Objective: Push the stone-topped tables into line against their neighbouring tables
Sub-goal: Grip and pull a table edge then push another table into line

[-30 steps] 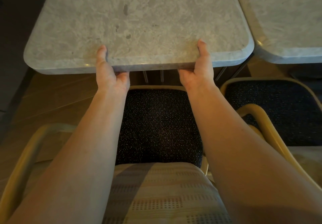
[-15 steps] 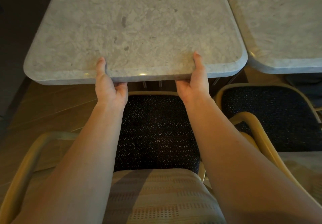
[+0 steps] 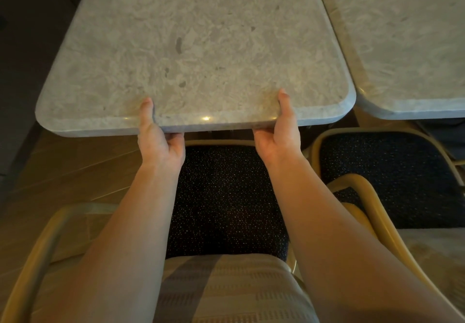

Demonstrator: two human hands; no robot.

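Note:
A grey stone-topped table [image 3: 196, 46] fills the upper middle of the head view. My left hand [image 3: 158, 141] grips its near edge, thumb on top and fingers curled underneath. My right hand [image 3: 279, 139] grips the same edge further right in the same way. A second stone-topped table [image 3: 407, 46] stands to the right. Its side edge runs close along the first table's right edge, with a narrow gap between the rounded near corners. The fingers under the top are hidden.
A chair with a dark speckled seat [image 3: 226, 197] and tan frame stands under my arms, its striped back [image 3: 226, 290] nearest me. A second similar chair [image 3: 387, 179] stands at the right. Wood floor [image 3: 63, 172] lies at the left.
The table top has slid nearer to me and toward the right-hand table, narrowing the gap between them. Both hands keep the same grip on the near edge.

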